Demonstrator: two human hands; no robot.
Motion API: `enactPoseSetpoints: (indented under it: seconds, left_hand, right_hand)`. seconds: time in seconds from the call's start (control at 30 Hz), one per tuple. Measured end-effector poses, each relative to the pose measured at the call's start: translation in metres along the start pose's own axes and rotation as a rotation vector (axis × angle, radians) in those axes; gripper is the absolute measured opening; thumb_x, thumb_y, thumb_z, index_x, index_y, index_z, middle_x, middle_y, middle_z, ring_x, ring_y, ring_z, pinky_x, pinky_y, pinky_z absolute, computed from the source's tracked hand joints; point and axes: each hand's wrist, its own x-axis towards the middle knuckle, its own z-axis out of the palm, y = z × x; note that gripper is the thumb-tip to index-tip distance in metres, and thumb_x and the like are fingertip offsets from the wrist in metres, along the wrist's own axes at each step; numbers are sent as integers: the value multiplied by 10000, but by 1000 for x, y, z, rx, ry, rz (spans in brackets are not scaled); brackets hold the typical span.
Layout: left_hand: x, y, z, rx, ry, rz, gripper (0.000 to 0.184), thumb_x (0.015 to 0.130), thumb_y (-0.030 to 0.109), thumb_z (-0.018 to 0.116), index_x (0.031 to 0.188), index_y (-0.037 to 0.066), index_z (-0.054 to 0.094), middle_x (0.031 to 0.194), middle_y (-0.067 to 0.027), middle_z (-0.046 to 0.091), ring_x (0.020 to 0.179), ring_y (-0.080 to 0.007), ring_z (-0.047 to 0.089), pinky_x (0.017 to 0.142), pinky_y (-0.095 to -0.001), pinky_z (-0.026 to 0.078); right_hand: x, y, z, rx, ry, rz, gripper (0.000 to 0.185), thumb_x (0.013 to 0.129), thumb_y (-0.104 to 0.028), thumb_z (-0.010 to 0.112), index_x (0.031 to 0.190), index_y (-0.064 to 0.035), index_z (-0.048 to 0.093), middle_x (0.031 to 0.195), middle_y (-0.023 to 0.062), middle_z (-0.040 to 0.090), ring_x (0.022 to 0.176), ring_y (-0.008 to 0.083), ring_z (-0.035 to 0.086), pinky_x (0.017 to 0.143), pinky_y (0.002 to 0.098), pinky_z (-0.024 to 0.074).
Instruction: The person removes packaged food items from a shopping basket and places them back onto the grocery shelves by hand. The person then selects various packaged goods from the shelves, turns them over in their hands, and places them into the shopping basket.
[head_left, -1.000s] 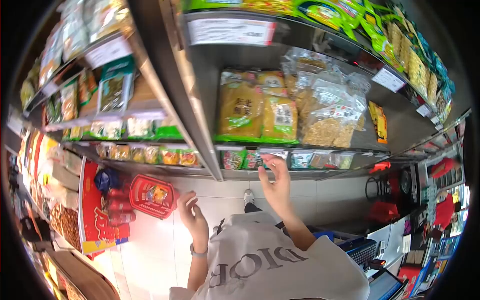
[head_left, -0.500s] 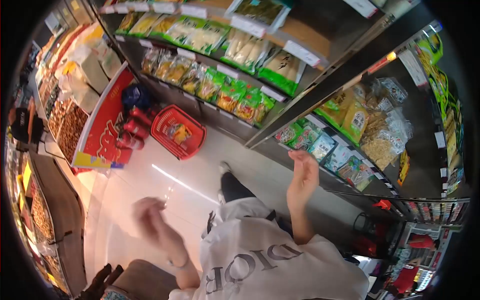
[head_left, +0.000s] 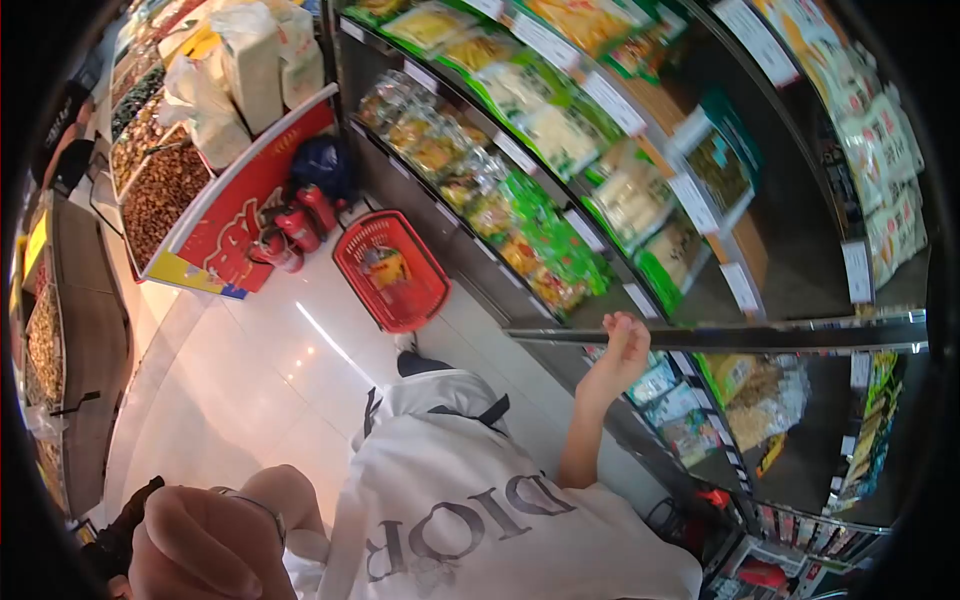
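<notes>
My right hand (head_left: 622, 350) is raised before the shelf, its fingers loosely bent and slightly apart, with nothing visible in them. Nearest to it in the picture are bagged dry goods (head_left: 668, 262) in green and clear packaging, and the hand does not appear to touch them. Very close to the camera at the lower left, my left hand (head_left: 190, 545) is folded over with its fingers curled in; no object shows in it. A band circles the left wrist. On the floor ahead stands a red shopping basket (head_left: 440, 290) with a few colourful packets (head_left: 383, 268) inside.
Shelves of bagged foods with price tags run along the right. Red fire extinguishers (head_left: 296, 226) and a dark blue bag (head_left: 323, 166) stand beside a red display panel (head_left: 215, 240). Bins of nuts (head_left: 165, 195) line the left. Pale floor tiles (head_left: 270, 370) lie between.
My left hand has come down and back, closer to the camera. My right hand stays raised, now in front of a different shelf part. The view has turned, and the basket appears nearer.
</notes>
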Motion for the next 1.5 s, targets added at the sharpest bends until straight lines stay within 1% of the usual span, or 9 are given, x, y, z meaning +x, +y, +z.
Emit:
enactPoseSetpoints:
  seconds: [0.07,0.33,0.43,0.53,0.7,0.9,1.3,1.37,1.5]
  left_hand:
    - [90,-23,42,166,-680,-280,340,977,260,580,1307,220,510,902,70,583,900,-132,593,727,-307,355]
    - [130,-89,-34,315,-390,-223,266,963,249,593,1207,151,547,858,30,584,917,-194,609,768,-325,400]
    - [117,-129,-117,242,-348,18,218,897,286,584,792,95,574,967,-12,634,828,-189,609,699,-303,491]
    - [106,-172,-198,258,-70,-515,243,919,152,566,1090,-18,541,711,-40,537,605,-148,505,488,-233,403]
    - [61,-289,-222,314,-55,-1249,169,904,35,522,1060,5,580,777,-4,494,690,-85,451,633,-221,374]
    - [-10,-351,-253,218,-158,-1546,193,934,23,455,1060,35,600,741,43,395,652,-53,391,590,-205,324]
    - [-229,-507,-304,465,-453,-1689,203,879,-11,485,1053,-5,589,794,18,450,715,-74,425,654,-230,368]
    - [-281,-538,-319,512,-462,-1647,185,864,30,527,1028,-8,605,777,-120,616,724,-202,610,674,-335,478]
    - [-379,-603,-348,539,-488,-1699,211,860,6,508,1046,-19,605,782,-122,623,727,-203,611,676,-335,482]
  right_hand:
    - [-2,4,42,3,-28,19,140,1000,-143,613,1035,-8,603,1020,91,657,900,161,637,871,290,513]
    - [-48,9,175,20,-235,75,150,985,-91,624,1065,27,576,1058,111,640,947,176,632,887,300,516]
    - [-78,17,223,21,-251,143,135,985,-86,617,1060,23,589,1046,99,641,932,165,630,876,294,516]
    - [-111,24,270,-4,-248,347,113,999,-101,596,1037,3,619,989,60,656,905,125,625,850,272,507]
    - [-160,26,339,54,-292,447,152,1009,-132,590,1034,12,632,928,62,669,853,121,624,821,267,503]
    - [-195,41,384,112,-202,773,234,1044,-177,535,1097,36,617,824,57,639,796,127,616,804,278,505]
    - [-258,343,377,-104,-55,1080,249,1009,-249,570,1025,-10,636,721,54,621,632,128,618,648,270,509]
    - [-272,407,364,-119,-9,1114,233,970,-246,597,983,-20,650,709,36,598,663,118,583,662,277,493]
    - [-292,558,352,-188,96,1284,203,974,-173,513,1013,-16,637,734,71,647,643,159,637,612,291,528]
